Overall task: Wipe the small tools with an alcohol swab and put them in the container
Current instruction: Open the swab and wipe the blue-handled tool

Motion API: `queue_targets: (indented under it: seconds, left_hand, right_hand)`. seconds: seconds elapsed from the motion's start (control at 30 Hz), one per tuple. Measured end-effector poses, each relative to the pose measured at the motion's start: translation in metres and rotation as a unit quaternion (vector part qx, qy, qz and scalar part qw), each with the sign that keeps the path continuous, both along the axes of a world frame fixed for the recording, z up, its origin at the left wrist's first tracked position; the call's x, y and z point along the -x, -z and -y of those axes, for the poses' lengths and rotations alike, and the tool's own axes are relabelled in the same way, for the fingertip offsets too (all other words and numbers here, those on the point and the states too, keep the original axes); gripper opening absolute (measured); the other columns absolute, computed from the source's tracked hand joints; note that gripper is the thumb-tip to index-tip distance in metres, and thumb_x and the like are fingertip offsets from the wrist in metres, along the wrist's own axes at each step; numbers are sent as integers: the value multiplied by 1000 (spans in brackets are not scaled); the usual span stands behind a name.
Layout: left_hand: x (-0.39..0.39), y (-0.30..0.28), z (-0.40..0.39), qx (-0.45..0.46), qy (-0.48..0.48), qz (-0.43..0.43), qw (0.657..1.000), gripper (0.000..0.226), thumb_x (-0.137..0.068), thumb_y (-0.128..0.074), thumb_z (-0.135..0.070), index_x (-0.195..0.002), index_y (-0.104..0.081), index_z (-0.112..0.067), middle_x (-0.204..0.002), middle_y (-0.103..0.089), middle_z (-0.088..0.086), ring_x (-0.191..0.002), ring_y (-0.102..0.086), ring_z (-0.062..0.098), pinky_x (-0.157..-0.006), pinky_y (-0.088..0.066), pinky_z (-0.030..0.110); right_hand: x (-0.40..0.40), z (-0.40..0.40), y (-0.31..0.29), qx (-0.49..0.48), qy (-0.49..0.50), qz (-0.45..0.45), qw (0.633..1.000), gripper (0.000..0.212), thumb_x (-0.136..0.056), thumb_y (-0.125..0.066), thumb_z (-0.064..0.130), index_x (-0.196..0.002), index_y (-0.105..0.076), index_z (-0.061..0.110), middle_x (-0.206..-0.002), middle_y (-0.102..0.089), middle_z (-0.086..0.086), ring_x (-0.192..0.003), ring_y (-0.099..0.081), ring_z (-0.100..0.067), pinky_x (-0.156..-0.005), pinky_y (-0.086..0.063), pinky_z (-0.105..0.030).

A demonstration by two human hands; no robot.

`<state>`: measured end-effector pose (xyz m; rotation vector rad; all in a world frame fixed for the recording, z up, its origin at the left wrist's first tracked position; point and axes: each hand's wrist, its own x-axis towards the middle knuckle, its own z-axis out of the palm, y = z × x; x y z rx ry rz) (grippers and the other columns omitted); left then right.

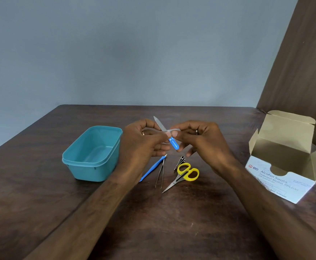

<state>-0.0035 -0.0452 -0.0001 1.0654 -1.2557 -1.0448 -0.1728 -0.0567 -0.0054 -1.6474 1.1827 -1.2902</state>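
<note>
My left hand (144, 141) pinches a small nail file (173, 143) with a blue handle and a metal blade that points up and left. My right hand (200, 139) pinches a white alcohol swab (174, 130) against the blade, just above the handle. Both hands hover above the wooden table (172, 212). Below them lie a blue-handled tool (151, 169), metal tweezers (160, 174), nail clippers (179, 162) and yellow-handled scissors (185, 174). A teal plastic container (92, 164) stands to the left with nothing inside.
An open cardboard box of alcohol swabs (285, 166) sits at the right of the table. A brown panel (303, 62) rises behind it, and a grey-blue wall backs the table's far edge.
</note>
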Motion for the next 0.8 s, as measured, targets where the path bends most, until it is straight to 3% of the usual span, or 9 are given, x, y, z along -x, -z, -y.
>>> queue_targets:
  seconds: [0.3,0.4,0.53,0.67,0.8]
  left_hand:
    - [-1,4,5,48,-45,47,997,10,-86,-74,-16,-93,-71,-10,-75,-75,8,-63,-74,21,-59,-62,36]
    - [0,4,4,55,-41,51,996,7,-86,-74,-14,-91,-71,-9,-72,-73,7,-62,-74,22,-59,-62,34]
    - [-1,3,2,61,-44,66,995,3,-85,-76,-15,-86,-73,-13,-72,-74,6,-63,-73,21,-58,-62,37]
    - [-1,2,0,78,-75,111,988,4,-83,-77,-23,-81,-74,-20,-68,-73,0,-63,-70,17,-51,-59,30]
    - [1,2,-1,102,-97,145,979,18,-84,-72,-39,-71,-73,-26,-63,-71,-6,-59,-66,8,-54,-57,31]
  right_hand:
    - [-1,0,-4,-60,-11,46,997,19,-94,-66,23,-92,-81,11,-88,-75,-7,-68,-67,-21,-57,-54,-37]
    - [1,1,-3,-68,-28,44,996,12,-89,-72,19,-90,-81,12,-89,-75,-7,-67,-65,-20,-61,-55,-38]
    - [2,1,-1,-62,-55,9,997,11,-82,-80,18,-92,-81,18,-83,-76,-6,-63,-62,-17,-65,-56,-39]
    - [1,2,0,-36,-53,-36,997,12,-82,-80,20,-94,-81,17,-83,-74,-14,-59,-59,-14,-60,-56,-33]
    - [1,3,1,-12,-52,-77,996,14,-86,-77,21,-97,-79,13,-85,-72,-20,-60,-58,-16,-58,-54,-31]
